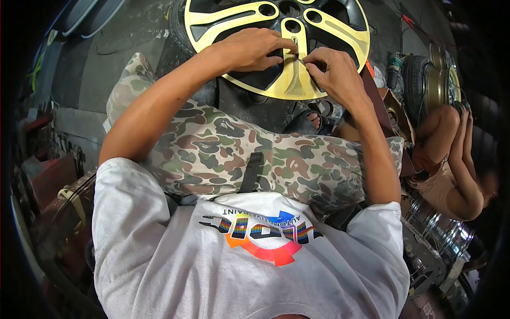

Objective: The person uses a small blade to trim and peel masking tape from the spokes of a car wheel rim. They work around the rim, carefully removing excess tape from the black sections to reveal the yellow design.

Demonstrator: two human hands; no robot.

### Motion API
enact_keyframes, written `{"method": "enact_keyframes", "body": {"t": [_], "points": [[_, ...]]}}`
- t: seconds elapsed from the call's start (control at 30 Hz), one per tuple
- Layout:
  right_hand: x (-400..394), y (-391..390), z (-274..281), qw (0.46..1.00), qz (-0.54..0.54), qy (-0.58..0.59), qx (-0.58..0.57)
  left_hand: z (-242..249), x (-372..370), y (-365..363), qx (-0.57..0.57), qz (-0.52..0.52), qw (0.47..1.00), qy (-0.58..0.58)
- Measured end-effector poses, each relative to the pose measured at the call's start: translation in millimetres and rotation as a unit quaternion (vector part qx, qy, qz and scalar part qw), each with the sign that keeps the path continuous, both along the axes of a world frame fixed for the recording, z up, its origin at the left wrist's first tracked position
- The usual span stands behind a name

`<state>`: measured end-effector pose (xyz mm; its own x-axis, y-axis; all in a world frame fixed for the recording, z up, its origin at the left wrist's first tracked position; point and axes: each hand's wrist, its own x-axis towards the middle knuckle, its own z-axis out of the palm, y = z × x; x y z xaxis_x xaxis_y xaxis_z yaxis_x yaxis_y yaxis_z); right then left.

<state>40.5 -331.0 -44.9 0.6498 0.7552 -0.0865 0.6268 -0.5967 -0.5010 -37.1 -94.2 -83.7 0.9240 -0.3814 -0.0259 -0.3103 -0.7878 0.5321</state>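
A yellow and black wheel rim (295,80) lies face up at the top centre, beyond my knees. My left hand (257,49) reaches over it from the left, fingers bent, with the fingertips at the centre spoke near its round hole. On the right side of the same spoke is my right hand (333,69), thumb and forefinger pinched close together. Something small and dark shows at those fingertips, too small to name. The two hands are a short gap apart.
At the right a person (451,159) sits low beside a tyre (417,87) and gold rims. An open cardboard box (393,114) stands right of my knees. Silver rims (443,228) lie at the lower right. A red box (50,178) is at the left.
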Motion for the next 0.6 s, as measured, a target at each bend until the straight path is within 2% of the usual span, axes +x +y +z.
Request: {"method": "enact_keyframes", "body": {"t": [0.2, 0.37, 0.47, 0.6], "points": [[1, 3, -3, 0.999, 0.021, 0.043, 0.008, 1, 0, -1, 0.014, 0.002, 1.000, 0.003], [-1, -6, -13, 0.997, -0.016, 0.057, 0.056, -2, 2, 0, 0.007, 0.005, 1.000, -0.005], [-3, -8, -11, 0.996, -0.035, 0.069, 0.047, -1, 2, 2, 0.023, 0.002, 1.000, 0.019], [-3, -8, -12, 0.998, -0.010, 0.037, 0.044, -3, 3, 2, 0.012, -0.004, 1.000, 0.005]]}}
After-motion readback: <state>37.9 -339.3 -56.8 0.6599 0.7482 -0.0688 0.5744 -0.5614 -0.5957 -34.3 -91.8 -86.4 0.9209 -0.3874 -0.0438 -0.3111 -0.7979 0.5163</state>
